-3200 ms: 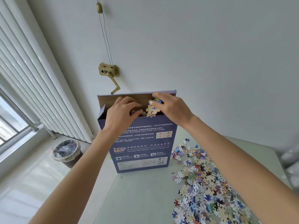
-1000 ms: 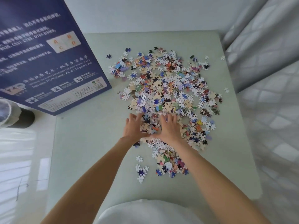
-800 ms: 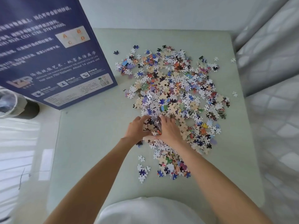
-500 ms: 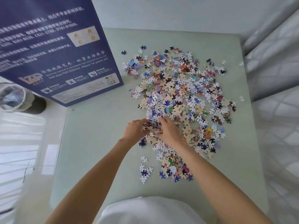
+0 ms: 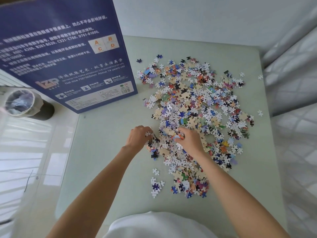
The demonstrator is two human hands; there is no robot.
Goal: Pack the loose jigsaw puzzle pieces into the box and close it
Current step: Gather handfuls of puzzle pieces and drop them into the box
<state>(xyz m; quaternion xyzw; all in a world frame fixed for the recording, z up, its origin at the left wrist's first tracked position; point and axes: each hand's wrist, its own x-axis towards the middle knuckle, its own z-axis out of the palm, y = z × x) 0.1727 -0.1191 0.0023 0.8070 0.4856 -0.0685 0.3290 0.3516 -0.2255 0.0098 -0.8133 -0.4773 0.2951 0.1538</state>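
Both hands down in the near-left part of the puzzle-piece heap (image 5: 193, 121), fingers curled in: left hand (image 5: 139, 137) grips a small clump of pieces at the heap's left fringe, right hand (image 5: 189, 140) holds a few colourful pieces, incl. an orange-blue one, just beside it. 2 hands, 2 bare forearms, 1 heap; pieces too many to count, hundreds. Strays apart from the heap: 2 dark ones at far left, approx 3 white ones along the right edge, a cluster of approx 6 near left below the hands. 1 blue puzzle box (image 5: 68, 54) stands upright at the table's far-left corner, well apart from the hands, printed face toward the camera, top out of view. Pale green table (image 5: 103, 152): bare strip betw. box and heap, bare near-left area; heap runs close to the right edge. 1 lined waste bin (image 5: 22, 103) on the floor left of the table.
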